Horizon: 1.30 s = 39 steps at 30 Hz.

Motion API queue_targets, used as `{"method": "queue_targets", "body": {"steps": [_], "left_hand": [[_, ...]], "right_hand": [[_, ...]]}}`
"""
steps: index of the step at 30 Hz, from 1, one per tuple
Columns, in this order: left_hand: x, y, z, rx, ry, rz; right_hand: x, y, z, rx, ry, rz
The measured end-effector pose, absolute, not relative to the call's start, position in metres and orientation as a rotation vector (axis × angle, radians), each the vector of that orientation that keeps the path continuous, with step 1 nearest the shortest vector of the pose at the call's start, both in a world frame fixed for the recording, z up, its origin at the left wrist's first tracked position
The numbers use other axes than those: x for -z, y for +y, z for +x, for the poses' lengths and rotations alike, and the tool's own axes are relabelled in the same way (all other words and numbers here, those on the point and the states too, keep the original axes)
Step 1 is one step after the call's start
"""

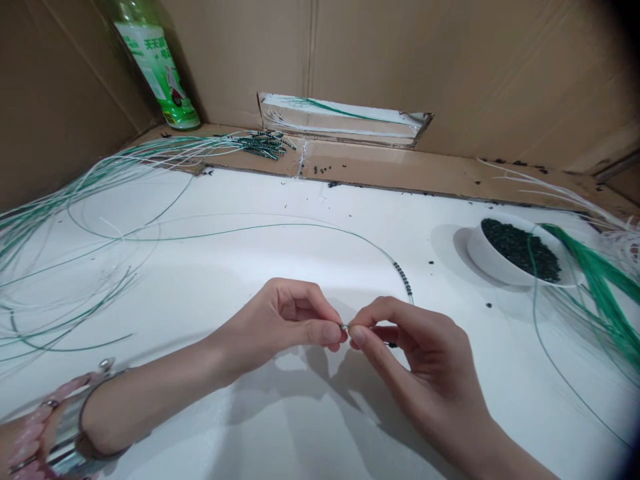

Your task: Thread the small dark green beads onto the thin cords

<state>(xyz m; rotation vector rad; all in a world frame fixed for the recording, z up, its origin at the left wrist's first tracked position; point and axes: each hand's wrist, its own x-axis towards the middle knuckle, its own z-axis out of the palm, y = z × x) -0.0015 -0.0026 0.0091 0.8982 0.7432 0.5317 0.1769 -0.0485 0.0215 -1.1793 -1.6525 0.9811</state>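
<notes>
My left hand (310,327) and my right hand (415,360) meet fingertip to fingertip above the white tabletop. Both are closed in a pinch on a short bit of thin green cord, with a tiny dark piece at the left fingertips. From behind my right hand the green cord (300,225) arcs up and away to the left. Small dark beads (403,279) are threaded on it just above that hand. Another dark bit shows below the right fingers. The exact end of the cord is hidden by the fingertips.
A white bowl (493,267) of dark beads stands at the right, beside a bundle of green strands (600,287). More strands (120,160) lie at the left, their beaded ends (267,143) on the cardboard ledge. A green bottle (160,73) stands behind. Loose beads dot the table.
</notes>
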Motion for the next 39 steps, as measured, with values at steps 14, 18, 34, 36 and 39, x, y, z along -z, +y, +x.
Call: {"method": "queue_targets", "body": {"steps": [14, 18, 34, 36, 39], "left_hand": [[-0.008, -0.002, -0.001, -0.524, 0.765, 0.922], [-0.011, -0.002, -0.001, -0.513, 0.801, 0.945], [-0.016, -0.009, 0.003, -0.787, 0.85, 1.29], [-0.017, -0.009, 0.003, -0.788, 0.851, 1.338], [-0.021, -0.009, 0.002, -0.781, 0.869, 1.387]], "right_hand": [[-0.021, -0.049, 0.178, -0.923, -1.724, -1.204], [-0.021, -0.048, 0.178, -0.902, -1.724, -1.197], [-0.027, -0.044, 0.173, -1.234, -1.405, -1.254], [-0.026, -0.044, 0.173, -1.272, -1.359, -1.25], [-0.025, -0.044, 0.174, -1.287, -1.322, -1.241]]}}
